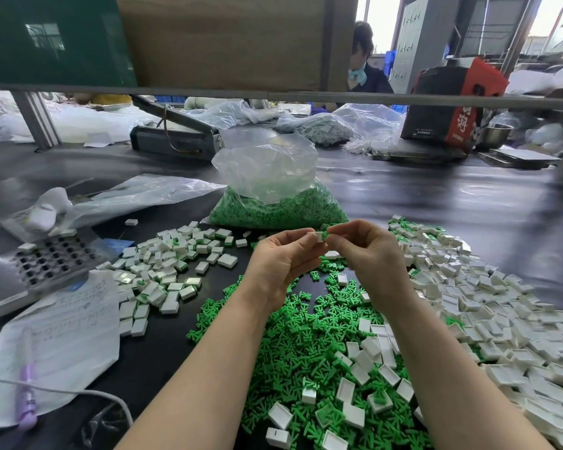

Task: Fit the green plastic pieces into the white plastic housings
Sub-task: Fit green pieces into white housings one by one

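Black table point(436, 196), two hands point(322, 251), one housing point(316, 236)

A small white rectangular plastic housing point(317, 236) touches a tiny green plastic piece point(325, 235), both raised above the loose green heap point(306, 345).

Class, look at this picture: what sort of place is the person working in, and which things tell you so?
Probably a small factory assembly bench. Loose green plastic pieces and white housings lie in heaps, a clear bag of green pieces stands behind, and another worker sits beyond the shelf.
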A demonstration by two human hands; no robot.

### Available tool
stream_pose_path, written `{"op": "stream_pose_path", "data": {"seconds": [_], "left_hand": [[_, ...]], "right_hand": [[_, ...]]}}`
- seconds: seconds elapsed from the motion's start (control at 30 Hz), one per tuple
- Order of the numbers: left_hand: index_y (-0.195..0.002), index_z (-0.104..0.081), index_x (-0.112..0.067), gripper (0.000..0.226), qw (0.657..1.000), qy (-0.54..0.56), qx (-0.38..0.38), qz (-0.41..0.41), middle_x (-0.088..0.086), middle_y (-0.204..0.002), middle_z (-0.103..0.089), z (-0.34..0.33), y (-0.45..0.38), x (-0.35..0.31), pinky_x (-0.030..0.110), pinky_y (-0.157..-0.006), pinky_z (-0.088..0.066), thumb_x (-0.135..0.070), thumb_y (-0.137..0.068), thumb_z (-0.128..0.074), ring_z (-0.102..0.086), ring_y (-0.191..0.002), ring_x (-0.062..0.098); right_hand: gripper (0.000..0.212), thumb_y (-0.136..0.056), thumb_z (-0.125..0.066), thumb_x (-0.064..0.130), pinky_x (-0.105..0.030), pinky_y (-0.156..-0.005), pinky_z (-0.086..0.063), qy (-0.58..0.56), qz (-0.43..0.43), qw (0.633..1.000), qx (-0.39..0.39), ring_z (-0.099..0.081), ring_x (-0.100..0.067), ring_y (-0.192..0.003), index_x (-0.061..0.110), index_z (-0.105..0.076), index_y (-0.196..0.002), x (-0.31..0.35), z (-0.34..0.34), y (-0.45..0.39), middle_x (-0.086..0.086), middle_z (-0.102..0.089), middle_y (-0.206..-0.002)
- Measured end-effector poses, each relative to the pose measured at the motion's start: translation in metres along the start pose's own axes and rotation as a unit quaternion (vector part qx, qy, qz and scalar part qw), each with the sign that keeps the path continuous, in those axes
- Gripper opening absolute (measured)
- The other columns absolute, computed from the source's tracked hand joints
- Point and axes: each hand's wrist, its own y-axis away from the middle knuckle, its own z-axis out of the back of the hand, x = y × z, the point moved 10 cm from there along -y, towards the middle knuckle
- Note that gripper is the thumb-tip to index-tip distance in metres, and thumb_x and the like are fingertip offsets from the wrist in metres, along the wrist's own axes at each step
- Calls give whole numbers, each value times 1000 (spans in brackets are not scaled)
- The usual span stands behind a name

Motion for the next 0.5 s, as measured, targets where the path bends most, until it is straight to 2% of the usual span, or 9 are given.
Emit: {"op": "stream_pose_path", "data": {"seconds": [0.13, 0.27, 0.33, 0.37, 0.43, 0.5], "left_hand": [[-93, -68, -11, 15, 998, -52, -18, -26, 8, -84, -76, 5, 0, -6, 22, -63, -56, -13, -79, -73, -74, -78, 17], [-92, -69, -11, 8, 995, -88, -20, -43, 10, -88, -76, 5, -1, -8, 22, -66, -56, -10, -84, -71, -73, -81, 19], [-93, -69, -10, 11, 994, -100, -16, -50, 11, -88, -75, 4, 0, -8, 22, -66, -56, -10, -83, -72, -73, -79, 18], [-93, -69, -8, 12, 993, -106, -16, -54, 10, -87, -75, 4, 0, -9, 21, -65, -56, -10, -82, -73, -73, -78, 18], [-92, -70, -8, 12, 989, -133, -19, -64, 7, -82, -75, 5, 0, -10, 19, -62, -53, -10, -81, -75, -70, -73, 14], [-88, -71, -10, 10, 978, -193, -25, -74, 4, -77, -73, 8, -1, -12, 17, -58, -49, -13, -81, -77, -64, -67, 9]], "right_hand": [[11, -83, -75, 10, -19, -69, -54, 25, 9, 1000, 14, -69, -16, -75, 20, -74, -85, 1, -2, 0, 0, -74, -79], [11, -86, -72, 12, -16, -61, -49, 22, -22, 999, 20, -68, -10, -71, 14, -69, -97, -9, 0, 0, -4, -73, -79], [9, -89, -69, 17, -21, -59, -49, 62, -46, 996, 35, -68, -14, -70, 12, -64, -95, -16, 0, 0, -4, -72, -76], [7, -92, -66, 19, -27, -60, -50, 100, -46, 992, 54, -66, -16, -67, 13, -63, -90, -17, -2, 0, -2, -70, -73], [18, -97, -59, 21, -36, -58, -44, 172, -37, 979, 99, -54, -16, -58, 14, -61, -81, -18, -10, 2, 2, -63, -65], [23, -98, -55, 19, -36, -58, -39, 196, -38, 972, 123, -47, -14, -57, 11, -59, -77, -18, -15, 4, 0, -57, -62]]}}
